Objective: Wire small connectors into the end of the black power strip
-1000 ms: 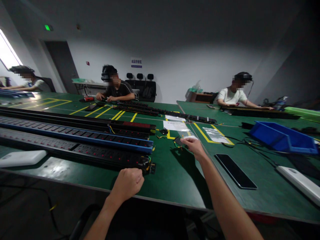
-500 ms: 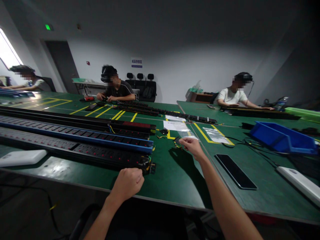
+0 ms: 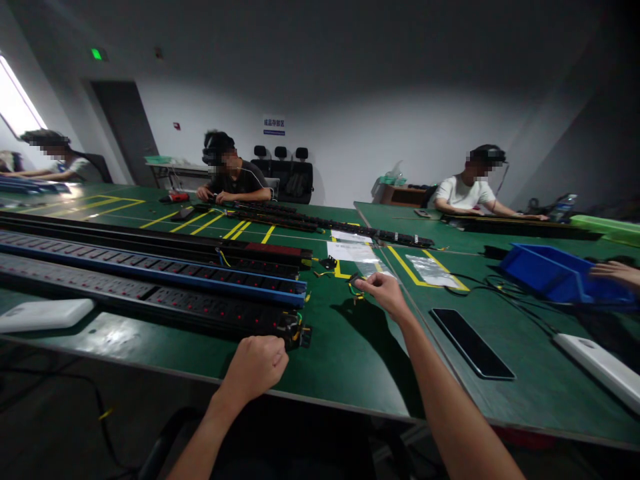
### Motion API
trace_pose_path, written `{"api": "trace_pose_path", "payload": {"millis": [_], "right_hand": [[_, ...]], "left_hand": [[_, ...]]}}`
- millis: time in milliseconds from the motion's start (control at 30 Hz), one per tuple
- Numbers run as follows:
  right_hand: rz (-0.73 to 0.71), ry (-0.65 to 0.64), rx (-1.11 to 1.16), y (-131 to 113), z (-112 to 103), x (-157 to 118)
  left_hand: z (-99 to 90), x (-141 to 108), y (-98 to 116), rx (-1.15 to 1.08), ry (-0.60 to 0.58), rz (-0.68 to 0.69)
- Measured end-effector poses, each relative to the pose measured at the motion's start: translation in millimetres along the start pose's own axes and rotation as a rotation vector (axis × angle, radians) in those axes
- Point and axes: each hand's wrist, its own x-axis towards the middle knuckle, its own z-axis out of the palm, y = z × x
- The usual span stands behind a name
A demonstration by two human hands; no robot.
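My right hand (image 3: 381, 293) pinches a small black part with green and yellow wires (image 3: 356, 283) above the green table. Its exact kind is too small to tell. My left hand (image 3: 260, 365) is closed in a fist near the table's front edge; whatever is inside the fingers is hidden. Just beyond it lies the end of a long black power strip (image 3: 215, 310) with red marks along its sockets, and loose wires (image 3: 296, 327) come out of that end. Behind it runs a strip in a blue housing (image 3: 265, 287). A small black bracket (image 3: 329, 263) lies past the strips' ends.
On the right lie a phone (image 3: 473, 343), a white power bank (image 3: 600, 367) and a blue bin (image 3: 555, 277) with another person's hand (image 3: 617, 272) over it. Black cables (image 3: 505, 293) cross there. Another white device (image 3: 47, 315) is at left. Several people sit across the table.
Another person's hand has come in over the blue bin at right. My right hand has shifted slightly left with the wired part, whose wires hang more visibly. My left hand stays put.
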Motion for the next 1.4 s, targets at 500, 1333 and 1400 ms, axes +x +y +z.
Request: {"api": "trace_pose_path", "payload": {"millis": [500,1333,1400], "right_hand": [[-0.012,-0.038,-0.005,-2.8,-0.4,-2.5],[0.082,-0.212,0.313,-8.9,3.5,-7.2],[0.105,-0.207,0.295,-9.1,3.3,-7.6]], "left_hand": [[-1.9,0.4,1.0,0.028,0.0,0.007],[-3.3,0.9,2.3,0.021,-0.006,0.0],[-3.4,0.9,2.5,0.017,-0.005,0.001]]}}
